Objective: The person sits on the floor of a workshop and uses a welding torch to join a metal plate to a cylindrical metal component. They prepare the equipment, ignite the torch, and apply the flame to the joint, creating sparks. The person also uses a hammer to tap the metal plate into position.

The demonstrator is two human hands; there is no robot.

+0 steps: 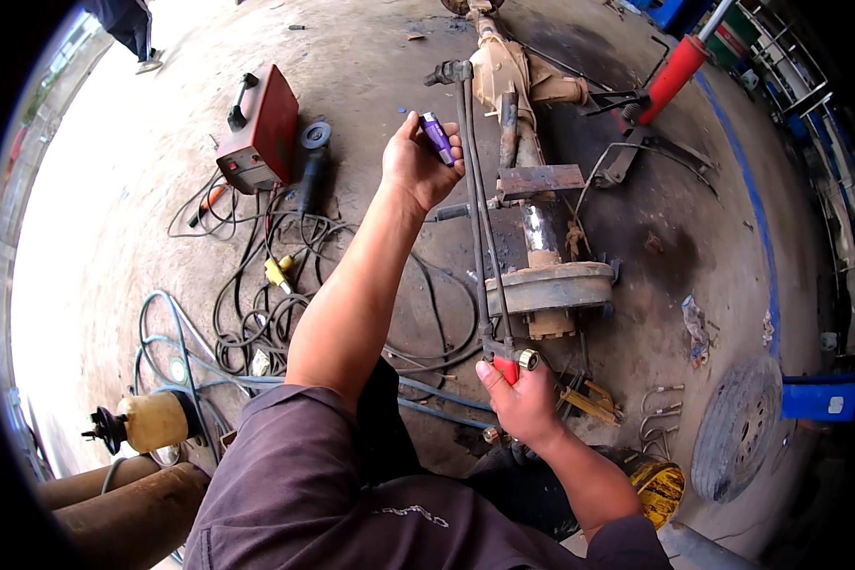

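Observation:
My left hand (422,163) is closed around a purple lighter (437,138), held just left of a gas cutting torch's nozzle end. The cutting torch (475,209) stretches away from me, its long tubes ending in an angled head (449,72). My right hand (522,404) grips its handle, beside a red part and a round knob. No flame shows at the head. Beyond and right of the torch lies a vehicle axle (503,76) with a drum (553,287) at its near end. A rusty metal plate (541,181) sits across the axle tube.
A red welding machine (259,128) and an angle grinder (313,166) stand at left among tangled black cables (256,294). Blue hoses (446,404) cross near me. At right are a red jack (674,81) and a tyre (736,432). Someone's leg (128,28) shows far left.

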